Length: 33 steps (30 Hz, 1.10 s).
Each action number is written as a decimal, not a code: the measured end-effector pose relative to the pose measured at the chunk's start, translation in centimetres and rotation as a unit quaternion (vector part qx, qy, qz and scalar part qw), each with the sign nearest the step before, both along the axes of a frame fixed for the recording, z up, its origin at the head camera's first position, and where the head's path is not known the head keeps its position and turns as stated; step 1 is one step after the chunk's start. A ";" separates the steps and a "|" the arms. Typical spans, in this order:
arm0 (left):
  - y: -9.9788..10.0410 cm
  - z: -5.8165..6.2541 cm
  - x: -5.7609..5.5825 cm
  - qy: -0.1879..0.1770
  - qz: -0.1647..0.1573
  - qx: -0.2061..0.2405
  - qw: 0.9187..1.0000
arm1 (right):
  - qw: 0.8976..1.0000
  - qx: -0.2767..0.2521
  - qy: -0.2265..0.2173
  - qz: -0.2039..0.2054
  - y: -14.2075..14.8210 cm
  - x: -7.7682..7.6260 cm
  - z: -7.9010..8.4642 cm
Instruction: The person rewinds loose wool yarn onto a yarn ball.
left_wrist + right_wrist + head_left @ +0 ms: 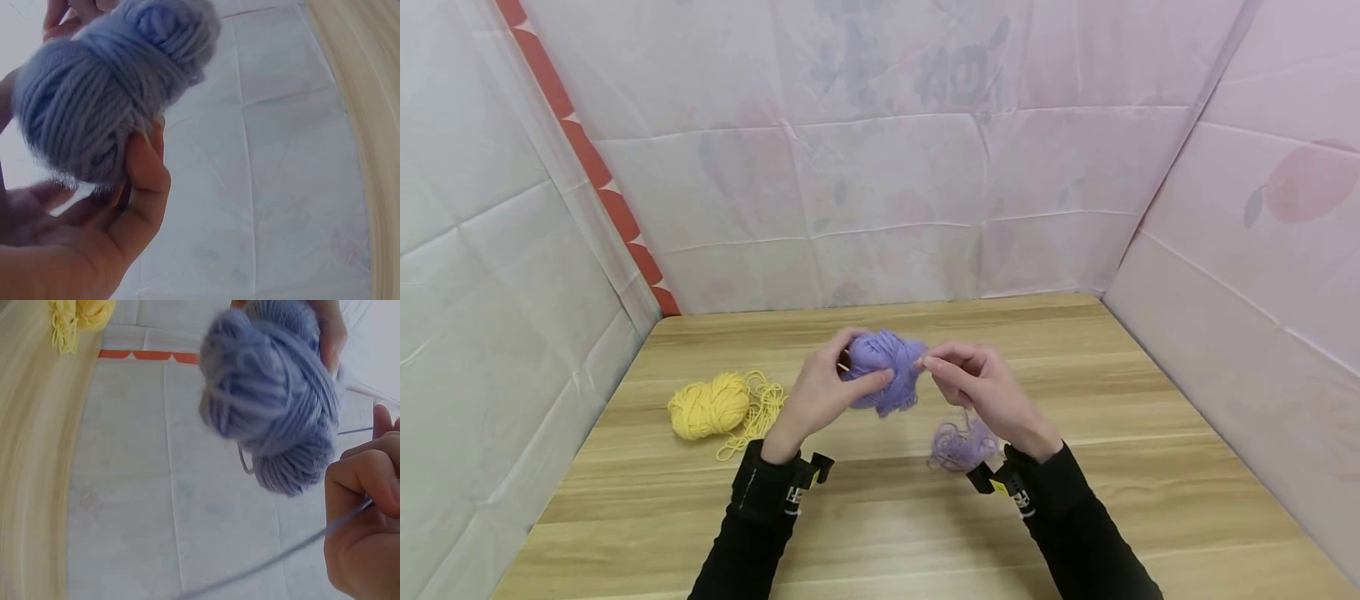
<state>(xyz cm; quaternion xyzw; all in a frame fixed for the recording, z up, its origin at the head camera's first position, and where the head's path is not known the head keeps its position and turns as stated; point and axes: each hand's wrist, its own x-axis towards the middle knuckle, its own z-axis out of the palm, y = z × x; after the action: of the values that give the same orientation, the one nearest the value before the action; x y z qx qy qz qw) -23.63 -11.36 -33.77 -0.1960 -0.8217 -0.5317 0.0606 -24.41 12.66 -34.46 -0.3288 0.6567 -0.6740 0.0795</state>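
Note:
A purple ball of yarn (880, 360) is held up above the wooden table by my left hand (824, 390), thumb across its near side and fingers behind. The left wrist view shows the same yarn ball (94, 94) wound in thick bands. Just right of it, my right hand (981, 385) pinches a strand of the purple yarn. In the right wrist view this yarn strand (275, 559) runs through the curled fingers, with a stretch on toward the ball. Below the right hand a loose purple yarn pile (958, 446) lies on the table, partly behind the wrist.
A yellow ball of yarn (709, 406) lies at the left of the wooden table (880, 533), with loose yellow strands (763, 412) beside it. Pale printed sheets (887, 183) enclose the back and both sides. Each wrist wears a small black camera mount.

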 end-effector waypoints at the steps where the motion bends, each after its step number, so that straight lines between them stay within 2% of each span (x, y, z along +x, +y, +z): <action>1: 0.0 0.0 0.0 -0.002 0.012 0.014 1.000 | 1.000 0.002 0.004 -0.001 -0.1 0.1 0.0; 8: 0.0 0.0 -0.2 -0.011 0.064 0.099 0.993 | 0.999 0.026 0.038 0.001 -0.6 0.4 0.0; 14: -0.1 0.2 -0.1 -0.021 0.080 0.152 0.985 | 0.997 0.050 0.057 0.016 -1.1 0.6 -0.2; 20: -0.1 0.3 -0.1 -0.023 0.064 0.209 0.976 | 0.995 0.081 0.048 0.015 -1.5 0.6 -0.4; 27: -0.4 0.4 0.1 -0.007 0.038 0.250 0.967 | 0.993 0.111 0.035 0.017 -2.0 0.3 -0.6; 33: -0.5 0.5 0.3 -0.016 -0.016 0.275 0.961 | 0.993 0.115 0.031 0.023 -2.1 -0.3 -1.3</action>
<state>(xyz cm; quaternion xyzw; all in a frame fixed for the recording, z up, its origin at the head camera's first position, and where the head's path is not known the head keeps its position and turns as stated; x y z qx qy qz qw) -23.34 -11.82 -33.31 -0.1767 -0.6414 -0.7411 0.0907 -24.76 10.58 -35.76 -0.3536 0.7240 -0.5816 0.1120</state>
